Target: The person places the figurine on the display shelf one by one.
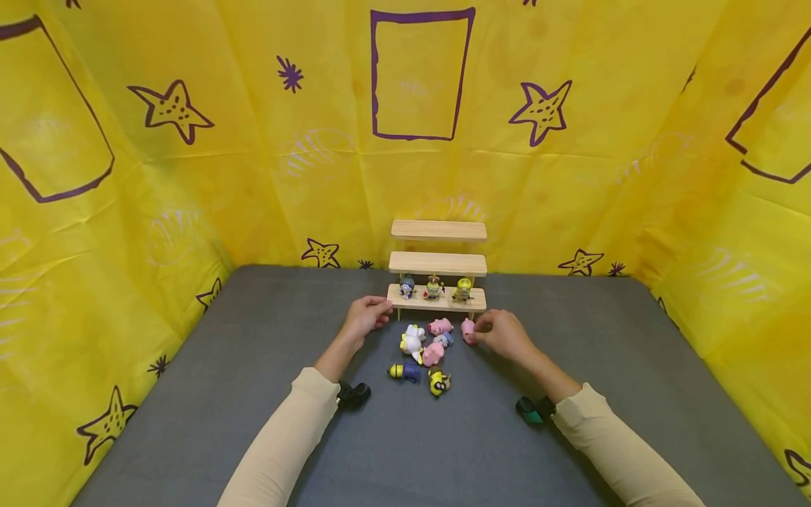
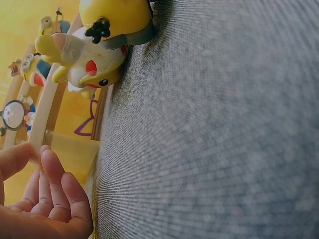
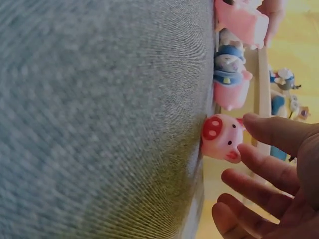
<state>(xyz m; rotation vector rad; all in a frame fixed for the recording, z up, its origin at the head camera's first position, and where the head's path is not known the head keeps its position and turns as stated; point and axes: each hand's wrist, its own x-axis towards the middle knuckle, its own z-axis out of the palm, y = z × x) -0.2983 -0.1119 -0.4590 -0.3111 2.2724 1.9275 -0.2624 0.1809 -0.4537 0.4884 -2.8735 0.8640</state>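
A three-tier wooden shelf [image 1: 437, 263] stands on the grey surface, with three small cartoon figurines [image 1: 434, 288] along its lowest board. My left hand [image 1: 367, 315] pinches the left end of that board between thumb and fingertips. To the right, a pink pig figurine [image 3: 223, 138] lies on the cloth below the shelf. My right hand [image 1: 505, 334] has thumb and index finger on its two ears, the other fingers spread apart. Beside it are more pink pigs [image 1: 434, 354], a figurine in a blue hat [image 3: 230, 62] and a white-and-yellow figurine [image 1: 412, 341].
Nearer the front lie a minion figurine in blue [image 1: 404, 372] and another yellow figurine [image 1: 438, 381]. The grey cloth [image 1: 437, 451] covers the table. Yellow patterned curtains [image 1: 253, 176] hang behind it and at both sides.
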